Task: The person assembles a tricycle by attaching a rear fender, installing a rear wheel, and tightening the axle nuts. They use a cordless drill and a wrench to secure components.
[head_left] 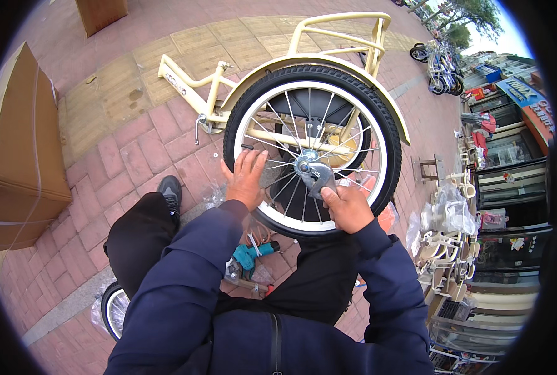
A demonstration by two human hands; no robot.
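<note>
A cream tricycle frame (198,89) stands on brick paving, its rear wheel (378,131) with black tyre and white rim facing me. My left hand (246,177) lies flat on the spokes at the wheel's left side, fingers spread. My right hand (347,205) grips a grey metal tool (319,177) set against the hub (303,164) at the wheel's centre. Both dark blue sleeves come up from the lower edge.
A teal power drill (251,254) lies on the ground between my knees beside clear plastic bags. Another wheel (114,308) sits lower left. A large cardboard box (19,156) stands at left. Cream plastic parts (441,244) pile at right, parked cycles (442,70) beyond.
</note>
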